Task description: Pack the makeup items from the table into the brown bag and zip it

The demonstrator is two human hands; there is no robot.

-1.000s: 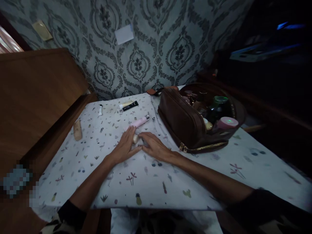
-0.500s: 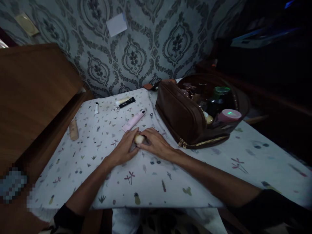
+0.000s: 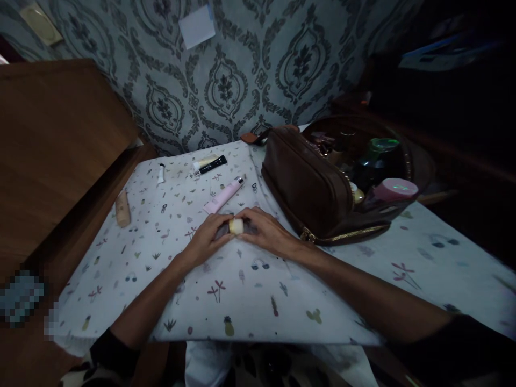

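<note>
My left hand and my right hand meet over the table, fingers closed round the two ends of a small cream-and-yellow cosmetic container. The fingers cover its ends, so its exact kind is not clear. Just beyond the hands lies a pink tube with a dark cap. To the right of my right hand stands a brown cosmetic bag, unzipped, with a pink-lidded jar and a dark green-topped bottle inside.
Farther back lie a black tube, a pale tube partly behind it, and a small white tube. A beige bottle rests near the left edge of the patterned tablecloth. A wooden panel borders the left side.
The small container has turned between my fingers and sits more level, showing its yellow band. Both hands keep their hold on it. The view has shifted slightly.
</note>
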